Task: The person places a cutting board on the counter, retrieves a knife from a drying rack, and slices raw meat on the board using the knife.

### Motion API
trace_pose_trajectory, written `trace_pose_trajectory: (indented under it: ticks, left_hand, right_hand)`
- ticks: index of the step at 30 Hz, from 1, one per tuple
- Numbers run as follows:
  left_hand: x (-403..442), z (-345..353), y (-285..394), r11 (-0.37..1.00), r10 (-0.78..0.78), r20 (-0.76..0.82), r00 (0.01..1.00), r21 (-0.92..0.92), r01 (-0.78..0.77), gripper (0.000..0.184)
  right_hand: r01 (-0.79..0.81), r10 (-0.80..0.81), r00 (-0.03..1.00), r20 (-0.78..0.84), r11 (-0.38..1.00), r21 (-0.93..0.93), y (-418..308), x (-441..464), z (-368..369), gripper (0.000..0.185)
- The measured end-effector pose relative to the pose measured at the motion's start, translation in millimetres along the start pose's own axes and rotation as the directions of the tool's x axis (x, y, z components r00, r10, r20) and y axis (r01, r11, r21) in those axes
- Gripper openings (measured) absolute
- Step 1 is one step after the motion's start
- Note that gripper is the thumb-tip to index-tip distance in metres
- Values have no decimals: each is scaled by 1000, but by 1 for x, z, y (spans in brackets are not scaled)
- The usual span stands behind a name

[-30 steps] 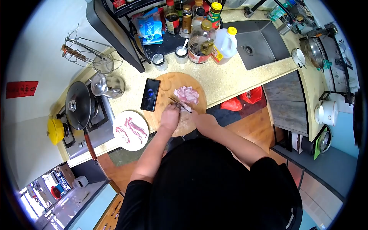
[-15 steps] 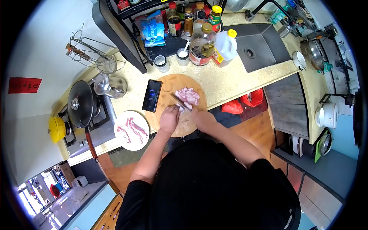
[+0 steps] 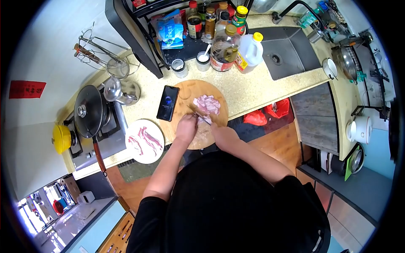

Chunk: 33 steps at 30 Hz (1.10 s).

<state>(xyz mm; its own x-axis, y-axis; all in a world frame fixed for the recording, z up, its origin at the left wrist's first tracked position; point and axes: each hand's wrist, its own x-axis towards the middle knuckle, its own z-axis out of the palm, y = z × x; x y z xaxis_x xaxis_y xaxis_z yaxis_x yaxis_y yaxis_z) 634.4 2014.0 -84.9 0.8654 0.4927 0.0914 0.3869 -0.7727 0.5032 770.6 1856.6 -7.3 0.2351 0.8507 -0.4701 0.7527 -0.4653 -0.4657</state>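
A knife (image 3: 202, 118) is gripped by my right hand (image 3: 224, 137), its blade crossing pale meat on the round wooden cutting board (image 3: 180, 96). My left hand (image 3: 186, 128) is closed, with curled fingers pressed on the meat beside the blade. Just beyond the knife lies a pile of cut pink meat (image 3: 207, 104). A black phone (image 3: 168, 103) rests at the board's left edge. Left of the board is a white plate (image 3: 157, 153) bearing strips of raw meat (image 3: 147, 140).
A lidded wok (image 3: 89, 111) and a yellow pot (image 3: 61, 139) stand on the stove at left, near a metal pitcher (image 3: 126, 92). Jars, bottles and a white jug (image 3: 250, 52) line the counter's back, under a black rack. The sink (image 3: 291, 52) is at right.
The knife blade has shifted and tilted slightly over the meat, with my left hand staying beside it. The whole view has drifted a little.
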Motion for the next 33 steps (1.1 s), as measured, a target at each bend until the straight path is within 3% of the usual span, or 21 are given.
trace_pose_trajectory:
  ticks: [5,8,11,14,15,18,19,25,30,33]
  left_hand:
    - [-1,4,-3,999,45,3,999,25,-45,20]
    - [-5,4,-1,999,29,12,999,-24,-29,20]
    - [-3,-3,0,1000,-5,50,999,15,5,23]
    - [-4,3,-2,1000,-20,44,999,25,19,23]
    - [-4,4,-2,1000,5,5,1000,19,-5,20]
    - [-8,4,-1,1000,-2,38,999,30,1,16]
    - [-9,4,-1,1000,10,41,999,18,-11,14]
    - [-6,-4,4,1000,0,-40,999,-24,-1,12]
    - [-11,-14,7,985,3,-167,986,-172,-32,20]
    - [-14,-21,10,978,-17,-123,992,-208,-9,22]
  right_hand:
    - [2,-3,1000,5,999,52,1,2,7,23]
    - [55,-45,986,-162,997,60,-13,49,21,31]
    - [53,-48,994,-101,998,43,-16,60,25,38]
    - [-1,10,995,-104,996,91,-12,11,17,34]
    - [-50,43,995,90,996,70,-10,5,13,26]
    - [-47,50,998,-28,994,98,-15,27,29,29]
    - [36,-23,982,-188,997,65,-18,46,35,28]
    - [-55,78,988,-134,985,164,-8,36,28,22]
    - [-10,26,987,-158,995,95,13,17,24,20]
    - [-5,20,985,-172,996,86,-2,9,13,19]
